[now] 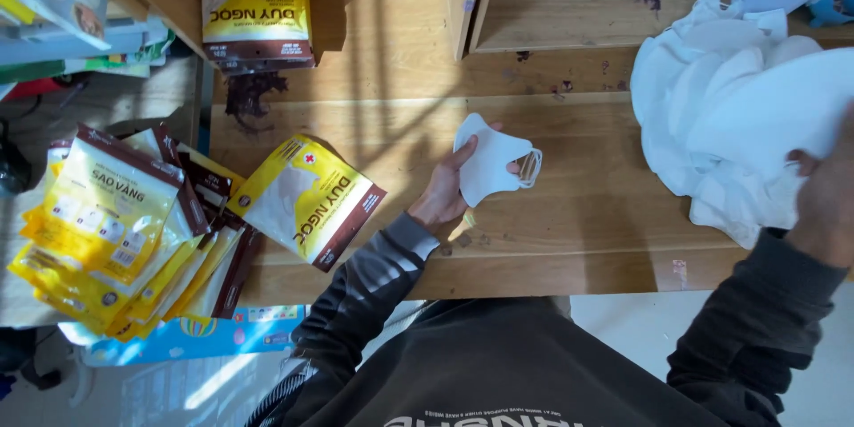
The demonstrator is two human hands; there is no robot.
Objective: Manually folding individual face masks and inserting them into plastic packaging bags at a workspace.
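On the wooden worktop point(569, 231), the left hand point(442, 196) is pinching a single white mask point(487, 165) above the boards; the right hand point(823, 200) is gripping the white mask heap point(729, 107). Yellow packets point(305, 198) are lying nearby, so bagging looks to be underway.

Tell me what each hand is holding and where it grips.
The left hand holds a single white face mask by its lower left edge, thumb on top. The right hand reaches into the pile of white masks; its exact grip is hidden.

right hand point(823, 205) cut by right edge, fingers buried in mask pile point(712, 116)
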